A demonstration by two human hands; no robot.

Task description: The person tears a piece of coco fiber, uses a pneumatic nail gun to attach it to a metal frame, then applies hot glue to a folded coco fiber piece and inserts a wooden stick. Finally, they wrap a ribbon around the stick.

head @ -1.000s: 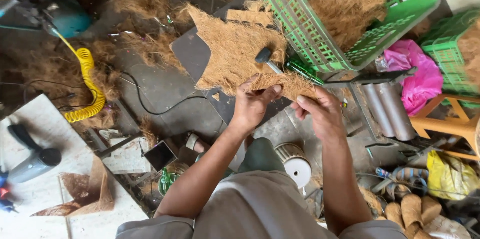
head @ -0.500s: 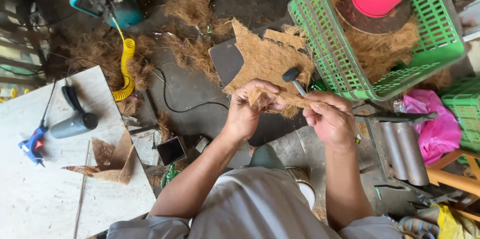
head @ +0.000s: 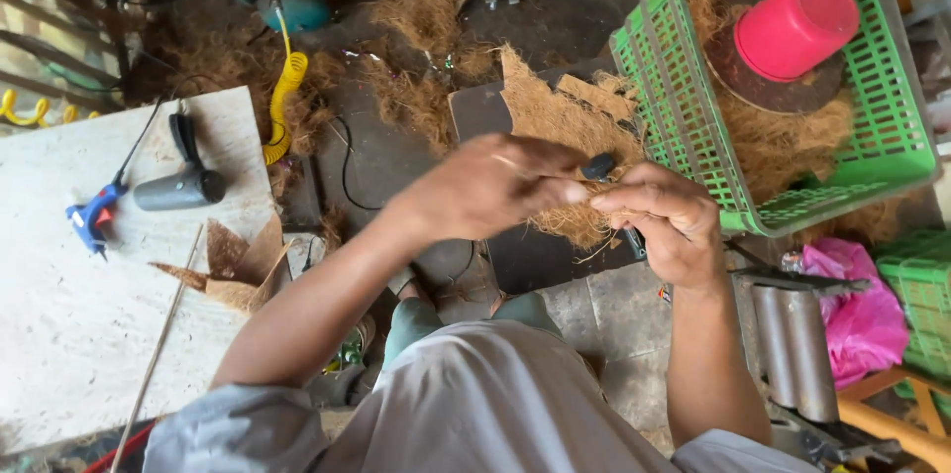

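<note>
Head view, left to right. On the pale board (head: 69, 334) at far left lie a blue glue gun (head: 91, 218), a dark heat gun (head: 180, 186) and a few cut brown coir pieces (head: 233, 270); a yellow coiled hose (head: 285, 97) runs up beyond the board's corner.

At centre, the left hand (head: 490, 186) is closed in a pinch on the near edge of the coir sheet (head: 555, 116). The right hand (head: 666, 220), just beside it and touching the same edge, is wrapped round a dark-handled tool (head: 599, 168) whose working end is hidden, so its kind cannot be told. The sheet lies directly ahead of both hands, over a dark slab (head: 475, 116), its long axis running away from the person toward the upper right; its far corner reaches the wall of the green basket (head: 684, 87). Both hands are equally near it, meeting at the same frayed margin.

At right, the basket holds loose fibre, a round brown disc and an upturned pink bowl (head: 797, 25); a grey metal roller (head: 792, 349) and pink plastic bag (head: 862, 315) lie below.

Compared with half a second earlier, the hands sit closer together, the left now crossing over the sheet's edge, and the camera has drawn nearer and tilted, bringing more of the board into view.
</note>
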